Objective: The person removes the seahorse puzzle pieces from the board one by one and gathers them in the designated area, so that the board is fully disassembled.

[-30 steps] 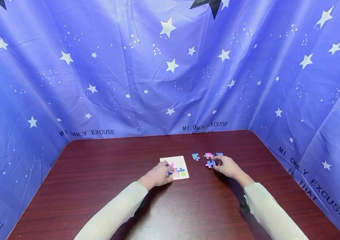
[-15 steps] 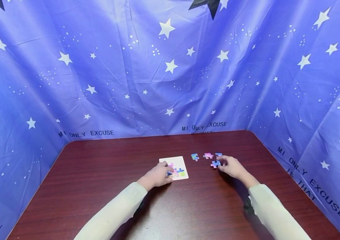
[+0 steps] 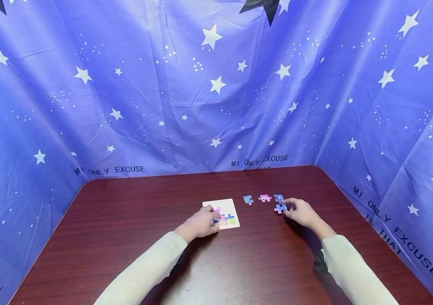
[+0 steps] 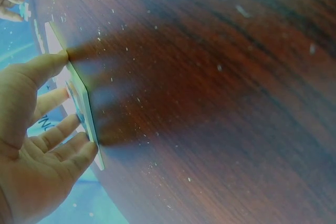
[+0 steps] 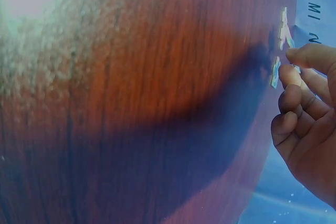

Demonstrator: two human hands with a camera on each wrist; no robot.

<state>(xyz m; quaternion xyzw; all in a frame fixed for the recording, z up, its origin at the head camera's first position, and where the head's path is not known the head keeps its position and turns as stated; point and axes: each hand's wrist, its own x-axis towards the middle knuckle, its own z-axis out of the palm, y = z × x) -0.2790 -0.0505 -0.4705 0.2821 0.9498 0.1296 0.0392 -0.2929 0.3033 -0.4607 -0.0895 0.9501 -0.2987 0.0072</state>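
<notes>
In the head view, my left hand (image 3: pixel 201 222) lies over the left side of a pale square puzzle board (image 3: pixel 228 203). The left wrist view shows its thumb and curled fingers gripping the board's edges. Pink, blue and yellow-green pieces (image 3: pixel 232 220) sit inside the board. My right hand (image 3: pixel 303 212) holds a blue and pink puzzle piece (image 3: pixel 280 208) by its right side, thumb below and index finger above. Just behind it lies a blue piece (image 3: pixel 278 198). In the right wrist view, pieces (image 5: pixel 283 27) line up beside the fingertips.
A pink piece (image 3: pixel 265 198) and a blue-green piece (image 3: pixel 248 199) lie left of the right hand, at the back of the dark red wooden table (image 3: pixel 155 199). A blue star-printed curtain (image 3: pixel 185 84) stands behind the table and along both sides.
My right hand has moved to the right, bringing the blue and pink piece along to the front of the blue one. The left hand stays on the board.
</notes>
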